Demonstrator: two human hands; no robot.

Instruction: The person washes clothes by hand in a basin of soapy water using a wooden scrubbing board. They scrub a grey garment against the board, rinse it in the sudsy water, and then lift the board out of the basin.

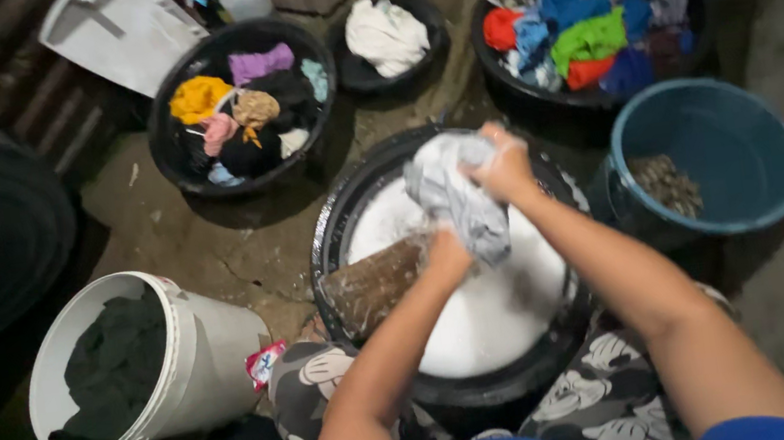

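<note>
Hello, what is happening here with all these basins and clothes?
A person is washing laundry by hand. Both hands, left hand and right hand, grip a grey cloth over a black basin full of white suds, with a wooden washboard leaning inside it. Around it stand two basins of coloured clothes, a white bucket with dark cloth, and a blue bucket.

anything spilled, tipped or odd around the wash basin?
Nothing stands out. Both hands, left hand and right hand, grip a grey cloth over the foamy black basin. The suds stay inside its rim. The white bucket of dark clothes leans only because of the camera angle.
</note>
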